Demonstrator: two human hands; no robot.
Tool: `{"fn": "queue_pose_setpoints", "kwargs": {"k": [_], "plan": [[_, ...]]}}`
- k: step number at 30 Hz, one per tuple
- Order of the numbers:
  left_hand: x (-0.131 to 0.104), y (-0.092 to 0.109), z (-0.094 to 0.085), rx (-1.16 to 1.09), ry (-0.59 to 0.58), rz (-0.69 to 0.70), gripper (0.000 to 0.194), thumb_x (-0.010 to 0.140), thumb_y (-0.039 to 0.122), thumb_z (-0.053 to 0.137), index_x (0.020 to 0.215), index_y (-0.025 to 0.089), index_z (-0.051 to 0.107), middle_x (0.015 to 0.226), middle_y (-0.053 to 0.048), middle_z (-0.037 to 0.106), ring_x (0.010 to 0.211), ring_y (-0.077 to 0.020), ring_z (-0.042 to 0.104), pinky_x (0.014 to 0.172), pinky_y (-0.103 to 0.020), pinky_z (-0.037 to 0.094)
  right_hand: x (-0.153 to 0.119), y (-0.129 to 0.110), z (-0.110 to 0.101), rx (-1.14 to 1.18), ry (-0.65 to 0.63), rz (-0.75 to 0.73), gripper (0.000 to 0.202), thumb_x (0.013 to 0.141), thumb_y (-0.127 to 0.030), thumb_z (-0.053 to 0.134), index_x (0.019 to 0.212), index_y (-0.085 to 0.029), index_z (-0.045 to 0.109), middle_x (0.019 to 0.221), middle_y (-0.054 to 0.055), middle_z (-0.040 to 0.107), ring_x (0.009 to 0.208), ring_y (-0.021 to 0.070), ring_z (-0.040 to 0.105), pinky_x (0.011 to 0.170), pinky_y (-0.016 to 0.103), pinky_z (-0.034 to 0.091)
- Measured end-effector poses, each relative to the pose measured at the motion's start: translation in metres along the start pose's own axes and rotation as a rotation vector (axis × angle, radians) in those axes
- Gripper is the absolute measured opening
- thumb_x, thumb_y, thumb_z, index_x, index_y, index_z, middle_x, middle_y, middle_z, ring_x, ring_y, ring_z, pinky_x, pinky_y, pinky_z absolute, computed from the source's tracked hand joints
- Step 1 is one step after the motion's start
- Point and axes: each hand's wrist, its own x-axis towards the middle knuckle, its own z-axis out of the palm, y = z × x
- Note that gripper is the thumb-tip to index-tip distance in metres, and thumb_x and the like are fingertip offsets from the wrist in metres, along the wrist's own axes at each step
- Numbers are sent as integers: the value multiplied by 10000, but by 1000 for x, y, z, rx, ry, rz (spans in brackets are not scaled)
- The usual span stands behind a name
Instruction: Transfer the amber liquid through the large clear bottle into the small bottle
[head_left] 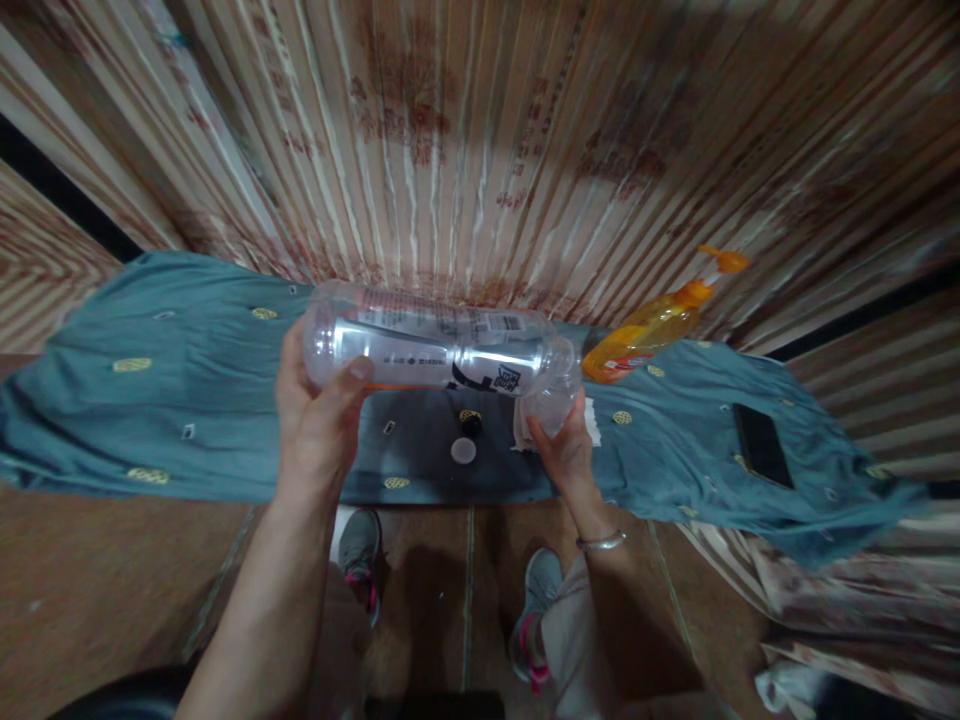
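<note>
My left hand (319,400) is wrapped round the base end of a large clear plastic bottle (405,352) with a silver label. The bottle lies almost level in the air, its other end towards the right. There my right hand (566,440) grips a small clear plastic container (551,395), which touches or overlaps the bottle's end. Whether the container is a cup or a small bottle, I cannot tell. Below them, on the cloth, are a round white disc (463,451) and a small black cap-like piece (471,425). A white tissue-like sheet (592,420) lies beneath my right hand.
A yellow pump bottle (637,340) with an orange top stands at the right rear of the narrow surface. Teal cloth (225,400) covers that surface. A black phone (763,445) lies at its right end. Pleated curtain (465,150) hangs close behind.
</note>
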Motion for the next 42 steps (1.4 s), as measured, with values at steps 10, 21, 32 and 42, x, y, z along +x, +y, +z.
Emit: {"fn": "queue_pose_setpoints", "kwargs": {"k": [10,21,32,42], "plan": [[1,-4,-5,49,-66,45,589,633,356,907,1170,314,667,1035,5,682,879,-169,664,885,-464,616,0,-2,-1,-3,-4,18,865,815,-466,590,1528,-84,282,1513,245,503,1396,355,520,1142,575,436],[0,-2,-2,29,-6,25,615,571,347,930,1134,306,685,1028,-4,700,861,-170,668,830,-419,633,-1,-1,-1,-31,-5,4,864,834,-497,570,1532,-84,273,1520,245,494,1405,370,508,1137,575,444],[0,1,0,43,-19,27,625,561,373,934,1127,308,677,1047,-1,681,890,-174,653,911,-449,606,0,1,0,-5,-12,-6,863,823,-469,583,1537,-104,264,1523,227,500,1404,351,512,1138,588,440],[0,0,-1,50,-21,37,599,577,365,919,1132,315,701,1080,-15,702,938,-205,667,913,-480,607,0,0,0,-2,-2,2,877,813,-483,590,1528,-95,259,1521,247,494,1410,363,506,1136,602,436]]}}
